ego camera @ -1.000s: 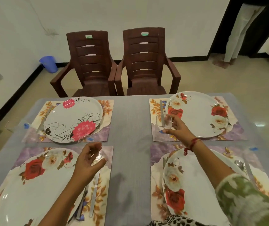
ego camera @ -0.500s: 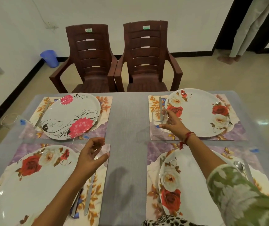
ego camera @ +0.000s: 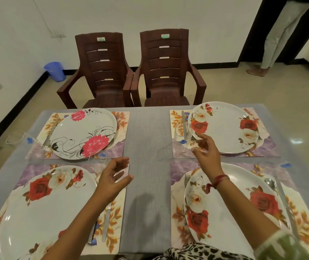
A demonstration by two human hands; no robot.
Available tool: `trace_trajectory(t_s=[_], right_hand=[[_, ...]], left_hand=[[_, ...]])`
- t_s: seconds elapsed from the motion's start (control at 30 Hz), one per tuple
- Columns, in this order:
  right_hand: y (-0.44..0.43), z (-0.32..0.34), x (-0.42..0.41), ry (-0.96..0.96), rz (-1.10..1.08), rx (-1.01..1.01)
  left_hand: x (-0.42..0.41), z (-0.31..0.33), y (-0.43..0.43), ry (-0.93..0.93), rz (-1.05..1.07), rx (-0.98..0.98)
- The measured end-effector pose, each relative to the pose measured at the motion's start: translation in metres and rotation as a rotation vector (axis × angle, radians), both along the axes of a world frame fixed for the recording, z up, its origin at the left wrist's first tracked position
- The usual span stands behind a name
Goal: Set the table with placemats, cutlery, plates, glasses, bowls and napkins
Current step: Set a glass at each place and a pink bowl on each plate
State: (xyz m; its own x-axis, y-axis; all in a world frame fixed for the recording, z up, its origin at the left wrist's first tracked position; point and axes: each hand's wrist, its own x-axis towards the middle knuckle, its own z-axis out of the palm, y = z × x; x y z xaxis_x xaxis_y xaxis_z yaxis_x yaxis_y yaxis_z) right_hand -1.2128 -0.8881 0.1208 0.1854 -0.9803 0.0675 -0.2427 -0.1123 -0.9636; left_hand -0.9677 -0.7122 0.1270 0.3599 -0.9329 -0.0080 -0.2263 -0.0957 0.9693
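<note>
My right hand (ego camera: 207, 152) is released, fingers spread just beside a clear glass (ego camera: 182, 132) standing on the far-right placemat (ego camera: 176, 117); my left hand (ego camera: 112, 177) hangs loosely curved, gripping nothing, with a second clear glass (ego camera: 98, 159) just behind it. I count four rectangular leaf-printed placemats, each bearing one glossy round white floral plate (ego camera: 224, 128), on a grey woven table (ego camera: 146, 128). Two brown slatted plastic chairs (ego camera: 161, 72) stand beyond.
</note>
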Motion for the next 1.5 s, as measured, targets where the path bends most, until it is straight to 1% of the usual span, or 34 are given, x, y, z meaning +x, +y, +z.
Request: trace_trajectory(t_s=[0.1,0.2,0.27,0.4,0.53,0.6,0.73,0.87,1.0,1.1,1.27,1.4,1.5], right_hand=[[0.033,0.013,0.007,-0.086,0.042,-0.014],[0.075,0.023,0.018,-0.192,0.151,-0.012],[0.101,0.022,0.025,-0.233,0.24,0.026],[0.135,0.007,0.035,-0.179,0.46,0.15],[0.167,0.001,0.051,-0.138,0.564,0.179],[0.188,0.002,0.065,-0.125,0.615,0.176],[0.245,0.006,0.104,-0.132,0.757,0.185],[0.32,0.009,0.15,-0.115,0.95,0.227],[0.388,0.003,0.195,-0.076,1.05,0.242],[0.428,0.002,0.222,-0.064,1.109,0.258],[0.475,0.01,0.253,-0.064,1.178,0.258],[0.491,-0.004,0.276,0.02,1.27,0.288],[0.498,-0.021,0.304,0.12,1.336,0.314]], left_hand=[[-0.005,0.003,0.009,0.008,0.026,0.003],[-0.009,0.007,0.024,0.034,0.081,-0.001],[-0.009,0.009,0.038,0.041,0.092,-0.002],[-0.005,0.007,0.073,0.045,0.098,0.024],[0.009,-0.006,0.126,0.027,0.117,0.062],[0.015,-0.01,0.156,0.049,0.155,0.068],[0.027,-0.014,0.234,0.088,0.289,0.025],[0.041,-0.022,0.336,0.16,0.478,0.035],[0.049,-0.031,0.431,0.173,0.7,0.055],[0.052,-0.033,0.483,0.174,0.828,0.076],[0.059,-0.041,0.541,0.161,0.967,0.082],[0.071,-0.053,0.566,0.16,1.051,0.109],[0.087,-0.067,0.58,0.205,1.138,0.133]])
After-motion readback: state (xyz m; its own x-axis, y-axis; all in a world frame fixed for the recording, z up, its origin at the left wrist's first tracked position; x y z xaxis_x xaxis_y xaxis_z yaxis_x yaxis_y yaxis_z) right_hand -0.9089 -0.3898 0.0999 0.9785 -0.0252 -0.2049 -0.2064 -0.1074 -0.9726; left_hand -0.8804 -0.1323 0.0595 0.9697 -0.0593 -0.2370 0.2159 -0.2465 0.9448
